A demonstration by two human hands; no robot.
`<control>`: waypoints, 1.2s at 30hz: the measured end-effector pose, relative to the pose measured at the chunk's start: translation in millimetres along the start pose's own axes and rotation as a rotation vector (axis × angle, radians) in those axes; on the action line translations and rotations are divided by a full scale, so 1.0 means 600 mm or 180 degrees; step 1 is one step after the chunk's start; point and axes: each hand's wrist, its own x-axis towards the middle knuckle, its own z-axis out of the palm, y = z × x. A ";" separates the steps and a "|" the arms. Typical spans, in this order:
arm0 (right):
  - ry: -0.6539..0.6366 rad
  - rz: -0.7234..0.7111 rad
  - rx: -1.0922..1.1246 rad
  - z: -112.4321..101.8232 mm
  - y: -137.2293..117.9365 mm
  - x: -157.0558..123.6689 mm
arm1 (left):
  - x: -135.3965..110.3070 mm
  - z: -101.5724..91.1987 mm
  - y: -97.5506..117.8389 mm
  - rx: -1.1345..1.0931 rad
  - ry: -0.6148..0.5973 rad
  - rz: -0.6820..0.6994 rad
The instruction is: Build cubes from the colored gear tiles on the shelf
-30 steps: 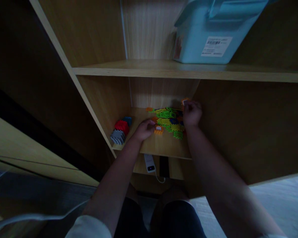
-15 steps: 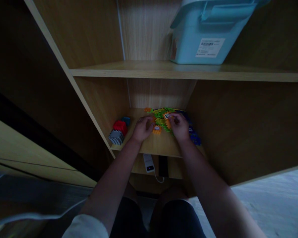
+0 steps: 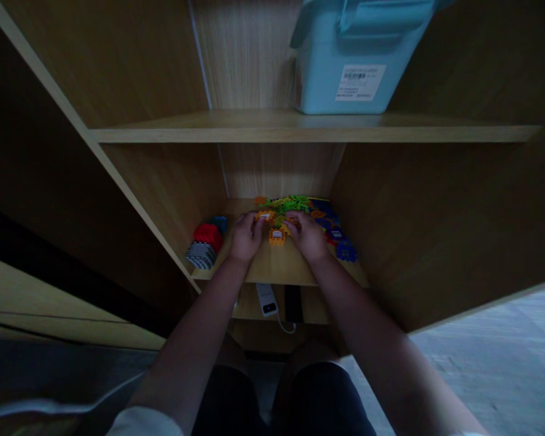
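My left hand (image 3: 246, 237) is pinching an orange interlocking building tile (image 3: 266, 215) with a white insert. Close to its right, my right hand (image 3: 307, 237) has its thumb and fingertips closed on another orange tile (image 3: 290, 227), partly covered by the fingers. Between and just in front of the hands, an orange tile with a white window (image 3: 277, 235) lies on the wooden shelf (image 3: 277, 263). Behind them is a loose pile of green tiles (image 3: 295, 203). Blue tiles (image 3: 346, 249) are heaped to the right of my right hand.
A grey cube of joined tiles (image 3: 201, 255) and red pieces (image 3: 208, 235) stand at the shelf's left side. Overhead, a light-blue bin (image 3: 345, 91) rests on the upper shelf (image 3: 236, 134). Below lie a white power bank (image 3: 266, 300) with a cable and a black slab (image 3: 293, 304).
My right hand has moved left, closer to my left hand, and no longer holds the white-windowed piece. My left hand now has an orange tile with a white insert. The view has shifted slightly.
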 end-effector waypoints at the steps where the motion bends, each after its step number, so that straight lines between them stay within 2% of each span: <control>1: 0.0125 0.0192 -0.0018 -0.005 0.007 0.001 | 0.000 -0.001 -0.001 -0.0021 0.0055 -0.0038; 6: 0.0937 0.0952 -0.0407 -0.033 0.051 0.005 | 0.000 -0.001 -0.010 -0.0170 0.0085 -0.0148; 8: 0.1099 0.1236 -0.0589 -0.042 0.065 0.004 | 0.000 0.002 -0.013 -0.0248 0.0067 -0.0225; 10: 0.1085 0.1396 -0.0750 -0.047 0.072 0.002 | 0.000 0.006 -0.017 -0.0367 0.0016 -0.0276; 12: 0.1000 0.1254 -0.0886 -0.047 0.069 0.002 | 0.000 0.009 -0.018 -0.0492 -0.0027 -0.0299; 15: 0.0762 0.0623 -0.0815 -0.040 0.045 0.005 | 0.000 0.011 -0.018 -0.0635 -0.0042 -0.0356; 18: 0.0148 -0.0188 -0.0390 -0.026 0.010 0.006 | -0.001 0.011 -0.017 -0.0732 -0.0051 -0.0456; 21: -0.0288 -0.0582 -0.0136 -0.013 -0.014 0.003 | -0.002 0.012 -0.019 -0.0989 -0.0202 -0.0591; 24: -0.0469 -0.0651 -0.0034 -0.006 -0.022 0.000 | -0.002 0.017 -0.021 -0.1367 -0.0471 -0.0768; 27: -0.0472 -0.0616 0.0027 -0.007 -0.021 -0.001 | -0.002 0.021 -0.020 -0.1625 -0.0654 -0.0892; 32: -0.0432 -0.0712 0.0158 -0.009 -0.023 -0.002 | -0.001 0.023 -0.021 -0.1833 -0.0729 -0.0995; 36: -0.0462 -0.0621 0.0161 -0.007 -0.023 -0.001 | -0.002 0.025 -0.025 -0.1828 -0.0822 -0.0989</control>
